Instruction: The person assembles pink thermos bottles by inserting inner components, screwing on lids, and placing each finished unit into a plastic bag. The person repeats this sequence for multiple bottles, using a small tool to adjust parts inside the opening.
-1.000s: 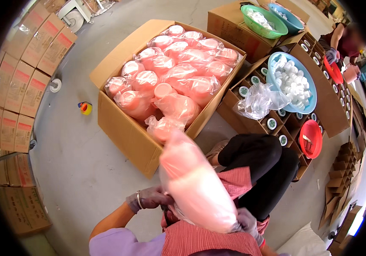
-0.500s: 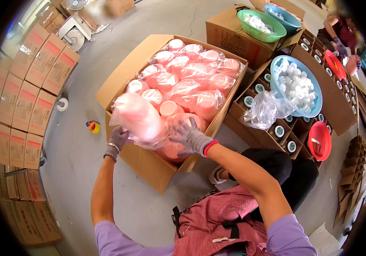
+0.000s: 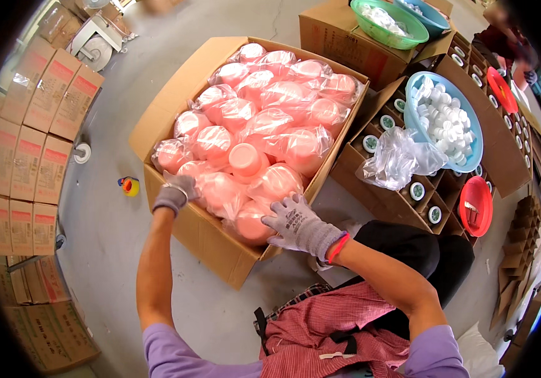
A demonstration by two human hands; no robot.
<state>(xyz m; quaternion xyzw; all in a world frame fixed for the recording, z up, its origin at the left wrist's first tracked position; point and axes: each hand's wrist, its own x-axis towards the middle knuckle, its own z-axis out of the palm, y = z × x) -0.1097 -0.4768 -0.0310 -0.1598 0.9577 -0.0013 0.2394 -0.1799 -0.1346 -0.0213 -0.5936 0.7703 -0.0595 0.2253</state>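
An open cardboard box (image 3: pixel 195 242) holds several pink bottles (image 3: pixel 269 129), most in clear plastic bags. One pink bottle (image 3: pixel 246 160) near the middle stands with its end bare of film. At the box's near left side, my grey-gloved left hand (image 3: pixel 179 191) rests against a bagged bottle, its fingers stretched over the film and partly blurred. My right hand (image 3: pixel 300 225), gloved too and with a red band at the wrist, spreads its fingers over the bottles at the near right corner. Neither hand grips a bottle.
To the right, a divided carton (image 3: pixel 380 189) holds white-capped bottles, a blue basin (image 3: pixel 477 135) of white caps, clear bags (image 3: pixel 399 157) and a red basin (image 3: pixel 477 208). Stacked cartons (image 3: pixel 28 164) line the left. A yellow tape roll (image 3: pixel 130 186) lies on the floor. Another person (image 3: pixel 497 44) works at far right.
The bagged pink bottle that my left hand held raised at the box's left side now lies among the others. My right hand has shifted nearer to me, toward the near corner.
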